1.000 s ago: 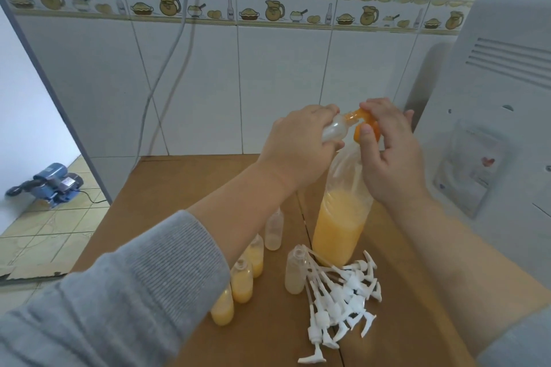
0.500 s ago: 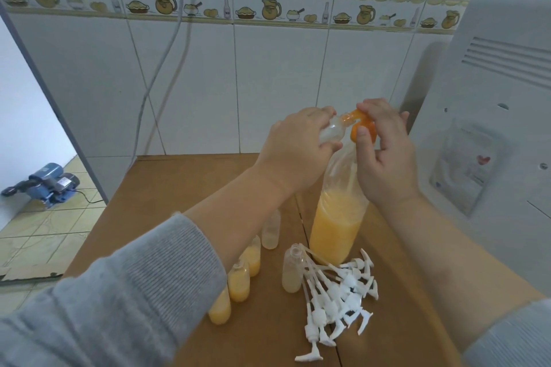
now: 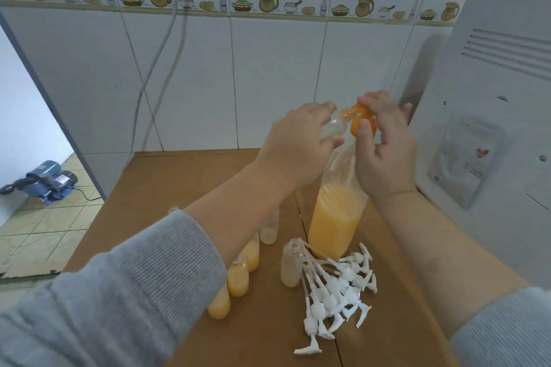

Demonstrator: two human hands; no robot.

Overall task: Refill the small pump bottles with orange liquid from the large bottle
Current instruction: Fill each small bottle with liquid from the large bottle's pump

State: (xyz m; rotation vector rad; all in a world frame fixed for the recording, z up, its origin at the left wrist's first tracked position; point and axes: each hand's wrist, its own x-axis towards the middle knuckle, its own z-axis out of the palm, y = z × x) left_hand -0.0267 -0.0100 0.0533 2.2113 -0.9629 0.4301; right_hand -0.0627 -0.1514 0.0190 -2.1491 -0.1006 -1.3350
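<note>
White kitchen tiles back a brown cardboard worktop (image 3: 167,188), and you are at the pouring step.

Your left hand (image 3: 301,146) is wrapped around an empty small pump bottle (image 3: 335,126) at centre frame, its long axis tilted, mouth pointing up and right. Your right hand (image 3: 384,152) pinches the orange cap (image 3: 362,122) at the neck of the large bottle (image 3: 337,217), which stands nearly upright, about half full. Whether the cap is on or off, I cannot tell. Next you need the two mouths lined up before tipping. Filled bottles (image 3: 238,277) and loose white pumps (image 3: 334,289) wait lower centre.
</note>
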